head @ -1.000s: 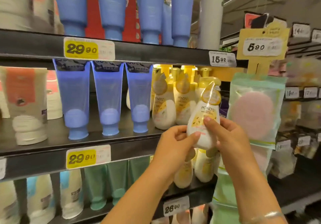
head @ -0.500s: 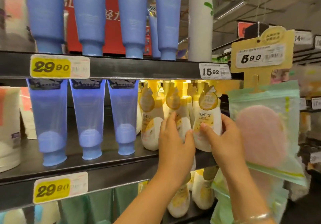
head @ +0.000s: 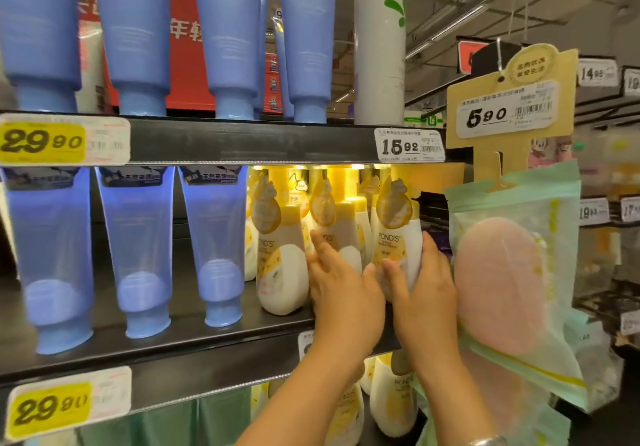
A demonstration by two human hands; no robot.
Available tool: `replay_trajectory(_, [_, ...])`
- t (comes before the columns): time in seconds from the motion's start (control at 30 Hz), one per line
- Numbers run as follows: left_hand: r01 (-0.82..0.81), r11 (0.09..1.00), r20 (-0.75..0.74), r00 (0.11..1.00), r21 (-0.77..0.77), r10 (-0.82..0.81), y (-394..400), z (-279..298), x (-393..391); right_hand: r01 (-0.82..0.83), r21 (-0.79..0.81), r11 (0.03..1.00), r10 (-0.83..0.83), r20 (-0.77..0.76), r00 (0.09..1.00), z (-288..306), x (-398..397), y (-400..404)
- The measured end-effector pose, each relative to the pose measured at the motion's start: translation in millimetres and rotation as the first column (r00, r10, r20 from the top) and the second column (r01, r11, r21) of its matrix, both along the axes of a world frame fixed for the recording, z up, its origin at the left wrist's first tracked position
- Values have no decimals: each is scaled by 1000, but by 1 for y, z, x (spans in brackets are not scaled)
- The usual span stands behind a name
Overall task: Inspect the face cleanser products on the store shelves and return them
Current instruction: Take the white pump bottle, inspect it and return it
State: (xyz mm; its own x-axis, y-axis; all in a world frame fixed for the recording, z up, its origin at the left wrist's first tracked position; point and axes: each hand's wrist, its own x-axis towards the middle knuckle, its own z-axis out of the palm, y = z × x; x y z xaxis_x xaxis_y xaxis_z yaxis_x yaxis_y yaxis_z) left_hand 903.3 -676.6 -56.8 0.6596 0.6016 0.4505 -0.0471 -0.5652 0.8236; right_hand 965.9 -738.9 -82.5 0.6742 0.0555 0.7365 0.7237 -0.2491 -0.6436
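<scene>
1. A black metal store shelf (head: 214,333) is lined with blue tubes (head: 138,248) and pump bottles
2. The upright white-and-yellow cleanser pump bottle (head: 398,237) is gripped by the right hand (head: 424,293), at the row's right end
3. Spread fingers of the left hand (head: 341,286) are rested on the neighbouring bottle (head: 341,234), just left

**Plastic, paper and dark shelving**

In front of you the white-and-yellow plastic pump bottle (head: 398,237) has a smooth, glossy skin that catches the light. The blue plastic tubes (head: 138,248) to the left look softer, a satin, slightly translucent finish with glossy caps. The black shelf (head: 207,328) under them is smooth and dully reflective. The yellow paper price labels (head: 45,140) look matt. On the right, the pale green packet (head: 512,272) is thin, crinkled, shiny film; the tan hanging card (head: 512,99) is matt cardboard.
</scene>
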Motion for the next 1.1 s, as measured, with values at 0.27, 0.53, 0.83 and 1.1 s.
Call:
replay_trajectory(0.27, [-63, 998, -112, 992, -25, 60, 10, 6, 12, -5, -70, 998, 4, -4, 1000, -9, 4, -3])
replay_trajectory(0.53, [-107, 994, -167, 980, 31, 110, 10, 4, 18, 97, -124, 988, -101, -31, 994, -6, 8, 1])
replay_trajectory(0.83, [-85, 996, -138, 987, 19, 87, 10, 4, 14, 171, -221, 960, -189, -62, 980, -1, 11, 2])
replay_trajectory(1.1, [-7, 999, -64, 998, -36, 4, 5, 4, 1, -37, -16, 999, 38, 103, 994, 7, -12, -1])
